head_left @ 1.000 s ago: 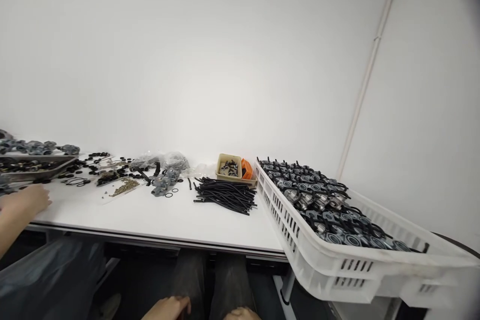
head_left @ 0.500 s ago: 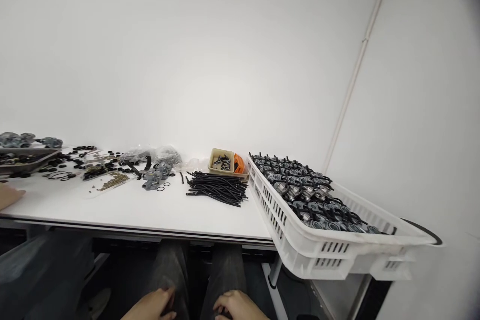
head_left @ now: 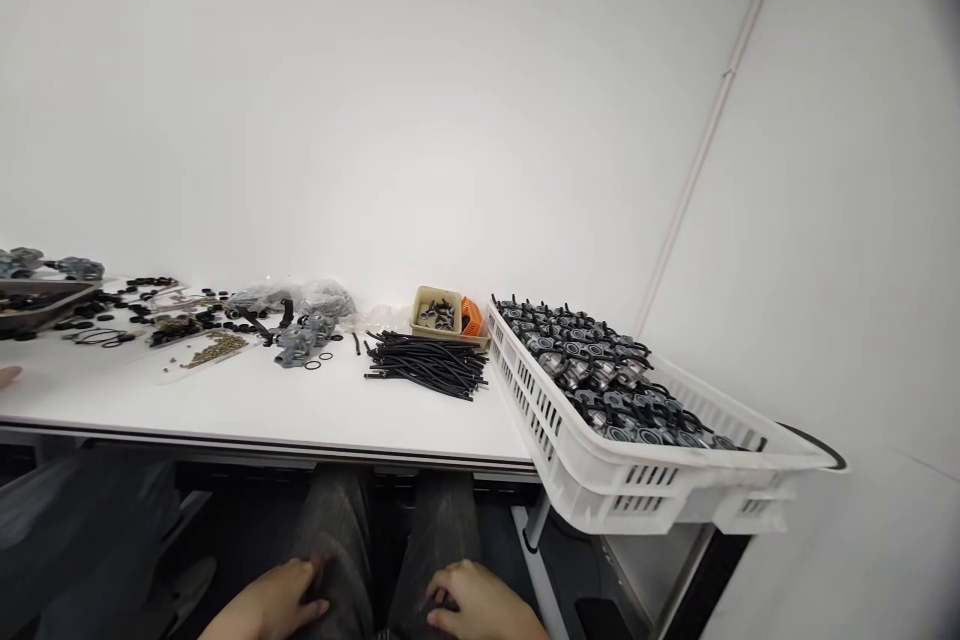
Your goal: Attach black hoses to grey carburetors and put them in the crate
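My left hand [head_left: 274, 600] rests on my left thigh [head_left: 336, 550], its thumb apart from the fingers and nothing held. On my right thigh [head_left: 435, 530] lies my right hand [head_left: 484, 602], empty, with loosely bent fingers and the thumb apart. Both hands are below the white table [head_left: 285, 405]. A pile of black rubber hoses [head_left: 427, 363] lies on the table in front of me. Left of it sits a grey metal carburetor-like part [head_left: 300, 340] beside two small black O-rings [head_left: 313, 365].
A white plastic crate [head_left: 555, 450] full of metal parts with black hoses [head_left: 600, 365] stands at the right. Behind the hoses are a yellow bin [head_left: 420, 320] and an orange basket [head_left: 471, 317]. Brass fittings [head_left: 217, 348] lie leftward. Another person's hand [head_left: 9, 375] shows at the left edge.
The view has shifted slightly, so the table and crate appear a little higher and further left. My hands stay on my thighs. The other person's hand has mostly left the view at the left edge.
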The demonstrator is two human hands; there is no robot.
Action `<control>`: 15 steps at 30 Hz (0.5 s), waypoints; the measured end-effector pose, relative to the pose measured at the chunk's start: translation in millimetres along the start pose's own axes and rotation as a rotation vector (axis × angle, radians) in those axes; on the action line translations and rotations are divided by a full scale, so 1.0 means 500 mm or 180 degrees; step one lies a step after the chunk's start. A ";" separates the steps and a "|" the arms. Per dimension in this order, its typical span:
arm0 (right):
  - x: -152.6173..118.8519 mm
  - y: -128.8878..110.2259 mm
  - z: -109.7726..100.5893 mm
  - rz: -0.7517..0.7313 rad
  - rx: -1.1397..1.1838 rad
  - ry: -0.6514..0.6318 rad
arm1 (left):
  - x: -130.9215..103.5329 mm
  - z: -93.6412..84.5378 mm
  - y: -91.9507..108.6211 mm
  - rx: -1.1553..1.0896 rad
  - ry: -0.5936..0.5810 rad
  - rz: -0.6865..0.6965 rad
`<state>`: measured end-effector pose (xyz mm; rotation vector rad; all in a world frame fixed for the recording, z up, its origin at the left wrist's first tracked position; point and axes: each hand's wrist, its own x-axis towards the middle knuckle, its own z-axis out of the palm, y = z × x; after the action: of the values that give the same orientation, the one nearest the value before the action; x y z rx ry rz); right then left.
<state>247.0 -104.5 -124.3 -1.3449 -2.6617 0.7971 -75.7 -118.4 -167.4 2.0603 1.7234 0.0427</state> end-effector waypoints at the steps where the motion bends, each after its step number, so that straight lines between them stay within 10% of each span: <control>1: 0.003 0.006 0.003 0.0020 -0.0030 -0.0005 | -0.001 0.001 0.001 -0.0012 -0.0021 0.0040; 15: 0.009 0.020 0.011 0.0181 -0.0234 -0.0004 | 0.001 0.007 0.000 -0.0059 0.0011 0.0066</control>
<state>250.1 -98.4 -134.7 -1.4432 -2.6901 0.7124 -74.5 -118.9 -170.8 2.0659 1.6975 0.0685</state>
